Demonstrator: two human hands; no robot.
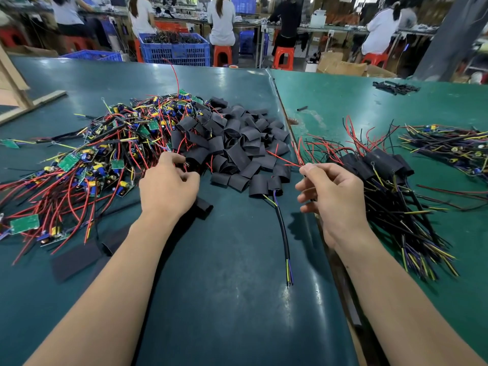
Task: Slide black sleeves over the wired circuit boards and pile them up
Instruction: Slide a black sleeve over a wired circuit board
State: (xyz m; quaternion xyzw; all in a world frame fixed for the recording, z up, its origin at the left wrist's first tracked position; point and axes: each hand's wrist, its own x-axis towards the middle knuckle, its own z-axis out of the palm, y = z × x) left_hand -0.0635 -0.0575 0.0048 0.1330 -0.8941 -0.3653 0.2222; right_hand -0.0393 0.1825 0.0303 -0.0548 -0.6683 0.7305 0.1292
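Observation:
A tangled heap of bare wired circuit boards [105,149] with red and black leads covers the left of the table. A mound of loose black sleeves [237,143] lies in the middle. My left hand [169,188] reaches into the seam between those two heaps, fingers curled around wires and something dark; what exactly it grips is hidden. My right hand [330,194] pinches thin red wires [287,161] between thumb and forefinger, beside the pile of sleeved boards [383,167] at the right. One sleeved board with a long black cable [282,228] lies between my hands.
A second bundle of wired boards [449,146] sits at the far right. Flat black sleeves [76,260] lie near my left forearm, and another small batch [396,87] at the back right. Two green mats meet at a seam [285,114]. Seated people and blue crates [174,48] fill the background.

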